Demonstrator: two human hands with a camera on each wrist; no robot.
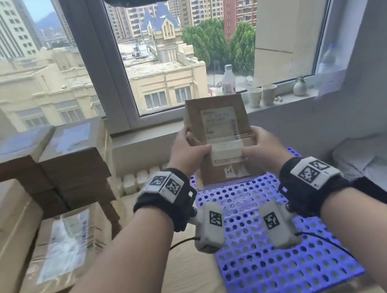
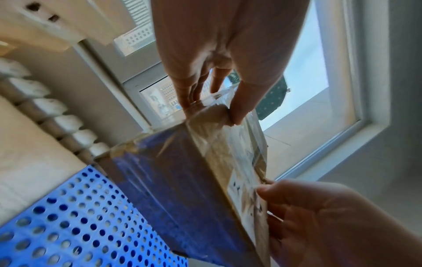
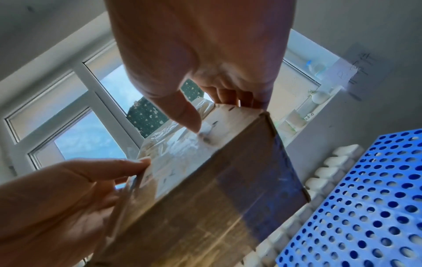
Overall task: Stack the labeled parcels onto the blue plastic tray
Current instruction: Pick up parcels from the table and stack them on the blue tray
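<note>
A brown cardboard parcel [image 1: 219, 122] with a white shipping label is held nearly upright, label towards me, over the far end of the blue perforated tray [image 1: 277, 234]. My left hand [image 1: 189, 150] grips its left edge, thumb on the front. My right hand [image 1: 260, 144] grips the right edge the same way. In the left wrist view the left hand [image 2: 219, 86] pinches a taped corner of the parcel [image 2: 178, 180] above the tray [image 2: 80, 225]. The right hand [image 3: 205, 81] presses its thumb on the label of the parcel [image 3: 217, 189]. I cannot tell whether the lower edge touches the tray [image 3: 365, 207].
Several more cardboard parcels are stacked at the left [image 1: 75, 160], one labelled parcel [image 1: 63, 245] lowest and nearest. A white radiator [image 1: 142, 179] runs under the windowsill, which carries a bottle [image 1: 227, 79], two paper cups [image 1: 263, 94] and a small vase [image 1: 299, 86].
</note>
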